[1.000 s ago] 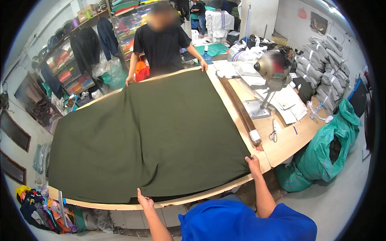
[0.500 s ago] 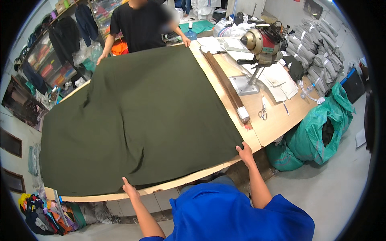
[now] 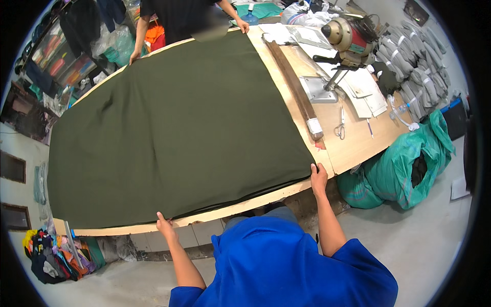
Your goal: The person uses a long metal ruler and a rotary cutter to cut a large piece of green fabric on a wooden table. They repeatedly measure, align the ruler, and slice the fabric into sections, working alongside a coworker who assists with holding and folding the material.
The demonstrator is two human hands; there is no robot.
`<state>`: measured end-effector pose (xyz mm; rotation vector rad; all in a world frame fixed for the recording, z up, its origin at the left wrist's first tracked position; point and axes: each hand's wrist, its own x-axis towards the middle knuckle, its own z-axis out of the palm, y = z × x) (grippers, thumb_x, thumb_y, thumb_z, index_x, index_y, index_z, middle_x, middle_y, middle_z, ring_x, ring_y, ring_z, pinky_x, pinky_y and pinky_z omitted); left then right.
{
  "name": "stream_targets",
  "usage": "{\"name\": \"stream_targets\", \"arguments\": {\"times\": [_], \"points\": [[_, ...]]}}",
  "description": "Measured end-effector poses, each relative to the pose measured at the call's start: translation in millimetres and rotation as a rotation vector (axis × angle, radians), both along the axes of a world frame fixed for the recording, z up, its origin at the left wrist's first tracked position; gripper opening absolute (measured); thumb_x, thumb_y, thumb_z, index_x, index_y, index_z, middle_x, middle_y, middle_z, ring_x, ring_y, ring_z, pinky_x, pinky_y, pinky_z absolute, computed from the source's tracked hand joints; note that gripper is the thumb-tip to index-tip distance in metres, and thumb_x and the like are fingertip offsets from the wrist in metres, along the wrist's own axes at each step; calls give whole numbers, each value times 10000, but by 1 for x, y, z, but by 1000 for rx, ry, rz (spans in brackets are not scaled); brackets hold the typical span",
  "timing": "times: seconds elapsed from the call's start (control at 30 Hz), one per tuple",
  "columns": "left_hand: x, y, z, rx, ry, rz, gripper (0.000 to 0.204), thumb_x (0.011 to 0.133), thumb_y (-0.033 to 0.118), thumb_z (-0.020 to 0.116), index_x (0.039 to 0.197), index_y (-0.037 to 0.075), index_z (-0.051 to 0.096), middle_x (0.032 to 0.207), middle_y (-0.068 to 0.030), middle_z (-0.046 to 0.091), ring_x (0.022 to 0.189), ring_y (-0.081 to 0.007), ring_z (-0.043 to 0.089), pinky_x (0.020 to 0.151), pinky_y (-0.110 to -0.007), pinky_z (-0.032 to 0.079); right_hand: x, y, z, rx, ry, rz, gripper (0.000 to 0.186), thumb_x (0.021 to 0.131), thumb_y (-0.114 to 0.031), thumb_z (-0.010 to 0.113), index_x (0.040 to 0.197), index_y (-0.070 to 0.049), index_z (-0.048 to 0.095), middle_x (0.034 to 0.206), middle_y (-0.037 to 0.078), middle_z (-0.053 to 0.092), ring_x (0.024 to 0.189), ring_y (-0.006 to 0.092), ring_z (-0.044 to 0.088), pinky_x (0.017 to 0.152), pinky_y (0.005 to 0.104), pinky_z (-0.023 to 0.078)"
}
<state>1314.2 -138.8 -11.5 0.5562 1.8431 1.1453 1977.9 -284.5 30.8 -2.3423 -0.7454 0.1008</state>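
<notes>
A large dark olive-green cloth (image 3: 204, 128) lies spread over a pale wooden table (image 3: 353, 153), with several layers showing along its near edge. My left hand (image 3: 166, 226) grips that near edge, left of my body, its fingers partly hidden by the fold. At the near right corner my right hand (image 3: 319, 179) pinches the cloth, thumb on top. Across the table, a co-worker's hands (image 3: 242, 25) are at the far edge and far right corner of the same cloth. Soft creases run through its left half.
Right of the cloth lie a long brown bar (image 3: 294, 89), scissors (image 3: 340, 125), a cloth-cutting machine (image 3: 353, 41) on a metal base, and paper sheets (image 3: 360, 92). A green sack (image 3: 399, 174) stands by the table's right end; grey bundles (image 3: 414, 66) are piled behind. Colourful scraps (image 3: 53, 256) lie at left.
The deep folds near my left hand have flattened, and the cloth lies smoother. My right hand has closed on the corner. The view has tilted lower, shifting the table upward.
</notes>
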Motion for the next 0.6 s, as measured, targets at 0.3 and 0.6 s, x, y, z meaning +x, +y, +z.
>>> {"name": "stream_targets", "arguments": {"times": [0.3,0.6], "points": [[-1,-7,15,24,-6,37,407,1062,469,673,976,78,600,842,-15,643,708,-114,633,578,-254,425,-6,0,13,-176,99,-9,447,1060,-379,625,873,27,627,773,238,629,721,401,594,711,496,460],[-10,-11,14,62,46,-169,283,1008,320,783,974,87,626,856,13,641,736,-88,602,610,-253,427,-3,2,5,-174,155,37,439,1071,-368,592,889,27,653,816,265,651,763,445,630,723,515,473]]}}
